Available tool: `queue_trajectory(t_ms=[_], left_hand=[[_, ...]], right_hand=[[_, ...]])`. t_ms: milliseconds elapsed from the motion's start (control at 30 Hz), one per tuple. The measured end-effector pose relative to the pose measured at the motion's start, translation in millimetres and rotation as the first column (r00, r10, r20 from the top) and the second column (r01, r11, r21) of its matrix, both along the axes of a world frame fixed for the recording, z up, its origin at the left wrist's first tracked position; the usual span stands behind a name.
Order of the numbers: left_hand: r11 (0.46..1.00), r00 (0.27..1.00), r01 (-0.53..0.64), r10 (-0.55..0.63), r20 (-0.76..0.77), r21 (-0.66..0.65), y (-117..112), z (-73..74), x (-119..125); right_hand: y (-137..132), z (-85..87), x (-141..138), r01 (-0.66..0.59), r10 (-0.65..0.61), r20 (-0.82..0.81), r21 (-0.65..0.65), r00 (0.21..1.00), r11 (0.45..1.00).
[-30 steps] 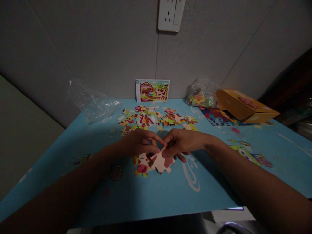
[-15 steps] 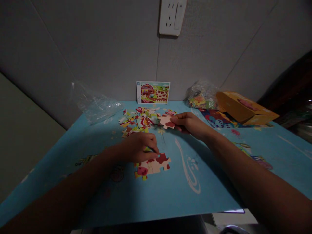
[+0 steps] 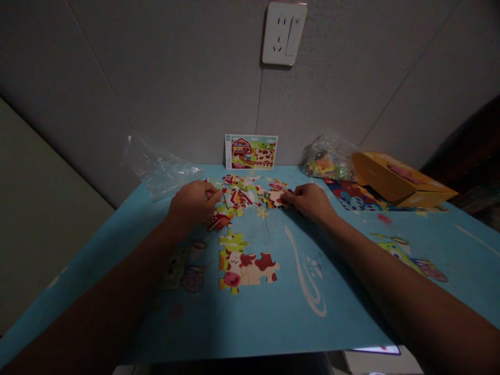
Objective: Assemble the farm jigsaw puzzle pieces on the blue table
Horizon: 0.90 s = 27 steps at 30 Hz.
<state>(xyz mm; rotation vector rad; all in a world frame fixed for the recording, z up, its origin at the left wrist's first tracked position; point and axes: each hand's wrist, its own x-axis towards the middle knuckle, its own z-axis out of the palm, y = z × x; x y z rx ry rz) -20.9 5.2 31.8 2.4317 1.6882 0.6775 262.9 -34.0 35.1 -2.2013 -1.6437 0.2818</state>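
Note:
My right hand [image 3: 310, 201] pinches a cream and brown puzzle piece [image 3: 275, 197] by its right edge, low at the right side of the loose pieces. A pile of puzzle pieces [image 3: 241, 198] in red, green and white lies in front of the picture card. At the pile's left edge my left hand [image 3: 194, 204] has its fingers curled and closed; what they hold, if anything, is hidden. Nearer to me, a joined puzzle section [image 3: 248, 268] shows a cow's head and body, with green pieces at its upper left.
The picture card [image 3: 251, 152] of a farm leans on the wall. A clear plastic bag [image 3: 166, 174] lies at the left, a bag of pieces [image 3: 326, 159] at the back right. Beside it an open yellow box [image 3: 402, 177] rests over a colourful sheet [image 3: 344, 197]. The blue tablecloth [image 3: 269, 328] is printed.
My left hand has moved from the joined cow section up and left to the pile. My right hand has lowered its piece slightly and moved a little right. The view has shifted somewhat.

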Motion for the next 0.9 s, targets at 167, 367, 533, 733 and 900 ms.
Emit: queue_trajectory(t_ms=[167, 367, 533, 733, 900], left_hand=[[0.99, 0.983, 0.133, -0.139, -0.121, -0.052, -7.1, -12.4, 7.7], [0.99, 0.989, 0.106, -0.114, -0.093, -0.091, -5.7, -10.0, 7.9], [0.993, 0.977, 0.041, -0.063, -0.202, -0.112, -4.3, 1.1, -2.5], [0.983, 0.982, 0.025, -0.058, -0.182, -0.181, -2.2, -1.4, -3.3], [0.986, 0.972, -0.168, 0.162, -0.169, -0.02, -2.9, 1.8, -1.8]], right_hand=[[-4.6, -1.4, -10.0, -0.075, 0.073, 0.022, 0.116, 0.997, 0.99], [-13.8, -1.7, -29.7, -0.245, 0.254, -0.05, 0.143, 0.966, 0.959], [-15.3, -2.9, -32.4, -0.31, 0.324, -0.063, 0.163, 0.944, 0.937], [-18.0, -6.2, -36.9, -0.466, 0.483, -0.102, 0.159, 0.869, 0.871], [-19.7, -9.2, -42.9, -0.537, 0.553, -0.1, 0.153, 0.827, 0.83]])
